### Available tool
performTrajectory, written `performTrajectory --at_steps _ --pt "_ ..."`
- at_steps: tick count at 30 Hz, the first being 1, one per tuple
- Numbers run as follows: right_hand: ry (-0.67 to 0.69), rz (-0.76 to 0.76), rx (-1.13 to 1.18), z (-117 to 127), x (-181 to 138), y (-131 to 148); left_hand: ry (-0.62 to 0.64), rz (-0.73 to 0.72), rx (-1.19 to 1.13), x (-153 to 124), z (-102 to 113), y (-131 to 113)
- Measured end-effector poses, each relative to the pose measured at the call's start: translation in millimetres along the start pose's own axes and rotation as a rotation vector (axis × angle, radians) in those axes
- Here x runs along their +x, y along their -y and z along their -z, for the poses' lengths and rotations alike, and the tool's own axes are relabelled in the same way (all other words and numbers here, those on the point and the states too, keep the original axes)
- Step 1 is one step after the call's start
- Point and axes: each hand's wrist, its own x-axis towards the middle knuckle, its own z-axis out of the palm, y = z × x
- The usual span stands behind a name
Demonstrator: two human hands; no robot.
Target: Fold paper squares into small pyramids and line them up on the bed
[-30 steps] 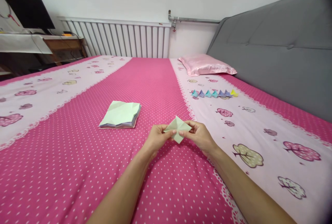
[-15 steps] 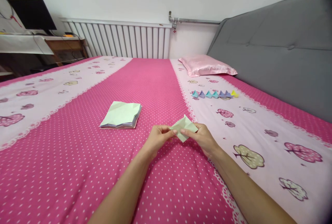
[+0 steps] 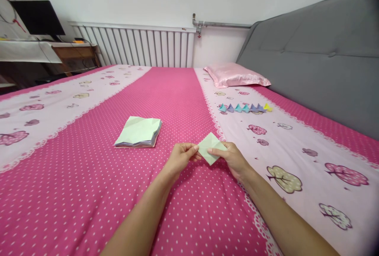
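Observation:
A small pale green folded paper (image 3: 209, 147) lies flattened into a diamond between my two hands, low over the pink dotted bedspread (image 3: 89, 192). My left hand (image 3: 180, 158) pinches its left corner with thumb and fingers closed. My right hand (image 3: 232, 156) holds its right side, thumb lying across the top. A stack of paper sheets (image 3: 138, 132), pale green on top, rests on the bed to the left of my hands.
A row of several small folded paper pieces (image 3: 244, 108) in blue, purple and yellow sits on the pale strip to the right. A pink pillow (image 3: 235, 75) lies by the grey headboard (image 3: 314, 54). A radiator (image 3: 139, 44) lines the far wall.
The paper was puffed open with a raised point; it has been pressed flat into a diamond and shifted slightly right. Both hands stayed on it.

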Motion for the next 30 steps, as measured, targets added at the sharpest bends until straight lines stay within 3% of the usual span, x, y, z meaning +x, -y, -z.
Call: performTrajectory --at_steps 9,14,18,22,26,30 --pt "-0.023 -0.010 0.199 -9.1 -1.2 -7.0 0.175 0.007 -0.097 -8.6 -12.5 -2.1" --pt "-0.043 0.020 0.162 -16.2 -4.5 -7.9 0.033 0.003 -0.145 -5.2 -15.1 4.7" --pt "-0.047 0.178 0.077 -15.0 -3.6 -4.1 -0.052 -0.008 -0.141 -3.6 -8.8 2.9" --pt "-0.280 0.409 -0.194 -10.6 -0.6 -4.0 -0.104 -0.009 -0.139 -4.5 -5.9 0.2" --pt "-0.352 0.603 -0.472 -9.0 -1.9 -4.2 -0.093 -0.005 -0.158 -5.4 -7.6 0.2" --pt "-0.402 0.688 -0.540 -8.6 -2.8 -4.6 -0.047 0.015 -0.175 -6.7 -11.4 0.7"
